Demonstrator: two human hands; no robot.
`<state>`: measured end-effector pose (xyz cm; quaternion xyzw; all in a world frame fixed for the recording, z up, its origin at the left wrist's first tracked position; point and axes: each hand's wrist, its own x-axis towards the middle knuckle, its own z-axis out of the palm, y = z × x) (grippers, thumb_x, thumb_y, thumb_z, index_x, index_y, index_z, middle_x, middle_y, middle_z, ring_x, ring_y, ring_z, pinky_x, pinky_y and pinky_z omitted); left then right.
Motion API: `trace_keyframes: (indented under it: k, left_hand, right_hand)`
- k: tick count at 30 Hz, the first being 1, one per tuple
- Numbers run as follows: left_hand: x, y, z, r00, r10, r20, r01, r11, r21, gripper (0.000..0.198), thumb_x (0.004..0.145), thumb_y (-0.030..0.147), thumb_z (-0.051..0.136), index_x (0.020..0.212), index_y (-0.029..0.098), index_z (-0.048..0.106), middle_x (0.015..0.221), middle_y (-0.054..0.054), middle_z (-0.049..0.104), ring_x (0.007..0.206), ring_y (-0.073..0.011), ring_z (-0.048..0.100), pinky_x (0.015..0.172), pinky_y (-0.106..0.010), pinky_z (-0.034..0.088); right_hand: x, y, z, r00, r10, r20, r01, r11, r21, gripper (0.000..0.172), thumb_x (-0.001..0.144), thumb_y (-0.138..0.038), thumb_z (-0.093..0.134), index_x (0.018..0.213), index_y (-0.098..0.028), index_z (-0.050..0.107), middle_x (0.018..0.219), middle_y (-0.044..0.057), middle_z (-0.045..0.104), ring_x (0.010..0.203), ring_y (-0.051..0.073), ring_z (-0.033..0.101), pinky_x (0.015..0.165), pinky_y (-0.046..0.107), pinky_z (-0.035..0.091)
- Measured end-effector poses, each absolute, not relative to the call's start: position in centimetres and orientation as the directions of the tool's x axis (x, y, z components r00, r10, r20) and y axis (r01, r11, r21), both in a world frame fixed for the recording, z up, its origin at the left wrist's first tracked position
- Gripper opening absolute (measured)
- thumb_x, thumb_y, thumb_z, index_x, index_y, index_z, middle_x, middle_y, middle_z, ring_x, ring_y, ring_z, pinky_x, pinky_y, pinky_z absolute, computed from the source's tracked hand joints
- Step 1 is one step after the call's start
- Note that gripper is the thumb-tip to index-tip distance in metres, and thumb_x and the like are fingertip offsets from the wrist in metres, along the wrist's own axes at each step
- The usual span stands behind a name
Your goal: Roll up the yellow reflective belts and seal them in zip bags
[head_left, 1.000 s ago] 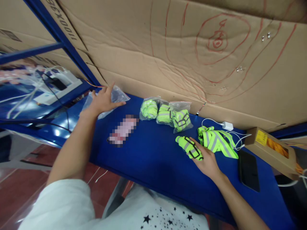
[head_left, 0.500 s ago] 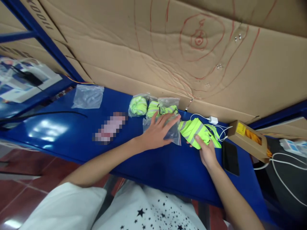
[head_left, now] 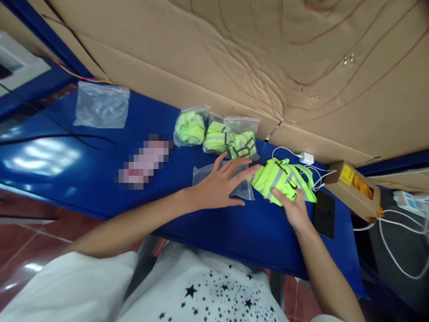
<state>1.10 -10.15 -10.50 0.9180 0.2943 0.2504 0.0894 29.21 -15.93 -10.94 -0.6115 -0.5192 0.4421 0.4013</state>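
Note:
My right hand (head_left: 295, 208) grips a folded neon-yellow reflective vest (head_left: 276, 176) with grey stripes and dark straps, thumb on top. A loose end of it trails to the right. My left hand (head_left: 217, 185) is spread open, palm down, over a clear zip bag (head_left: 246, 190); whether it touches the bag I cannot tell. Its fingertips come close to the vest's left edge. Behind the hands, several bagged neon-yellow bundles stand against the cardboard: one rounded bundle (head_left: 190, 128) at left, then a striped bundle (head_left: 216, 136) and another striped bundle (head_left: 243, 144).
Another clear zip bag (head_left: 101, 105) lies at the table's back left, beyond a blurred-out pinkish item (head_left: 144, 163). To the right are a black phone (head_left: 324, 214), a white charger (head_left: 306, 158) with cables and an open-windowed cardboard box (head_left: 355, 190). A cardboard wall (head_left: 150, 62) closes the back.
The camera view has shifted. My left hand has drawn slightly away from the bagged bundles, showing more of them. The vest in my right hand is turned a little, with more dark strap visible.

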Motion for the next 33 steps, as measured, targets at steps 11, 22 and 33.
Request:
trace_keyframes:
  k: [11, 22, 33]
  left_hand:
    - [1.9, -10.7, -11.6, 0.653, 0.685, 0.324, 0.545, -0.721, 0.427, 0.125, 0.079, 0.070, 0.080, 0.170, 0.027, 0.007, 0.155, -0.022, 0.050, 0.146, -0.0415, 0.047, 0.126, -0.069, 0.022]
    - [2.1, -11.0, -11.7, 0.701, 0.632, 0.330, 0.573, -0.775, 0.266, 0.127, 0.074, 0.068, 0.086, 0.169, 0.022, 0.016, 0.141, -0.021, 0.060, 0.133, -0.0390, 0.055, 0.123, -0.059, 0.026]
    - [1.9, -10.8, -11.3, 0.719, 0.580, 0.383, 0.566, -0.809, 0.162, 0.107, 0.088, 0.067, 0.072, 0.168, 0.024, 0.016, 0.139, -0.020, 0.061, 0.129, -0.0369, 0.057, 0.118, -0.054, 0.031]
  right_hand:
    - [28.0, -16.1, -10.3, -0.105, 0.956, -0.274, 0.236, -0.244, -0.941, 0.049, 0.081, -0.060, 0.082, 0.104, -0.017, 0.077, 0.090, 0.008, 0.081, 0.079, 0.027, 0.077, 0.066, 0.036, 0.062]
    - [27.5, -16.3, -9.2, -0.210, 0.934, -0.290, 0.352, -0.205, -0.913, 0.042, 0.080, -0.055, 0.083, 0.098, -0.017, 0.078, 0.092, 0.005, 0.078, 0.084, 0.026, 0.072, 0.078, 0.036, 0.060]
    - [25.8, -17.1, -10.7, -0.189, 0.979, 0.080, 0.506, 0.166, -0.846, 0.096, 0.090, -0.045, 0.078, 0.168, -0.023, 0.027, 0.160, 0.015, 0.052, 0.133, 0.028, 0.065, 0.104, 0.039, 0.060]
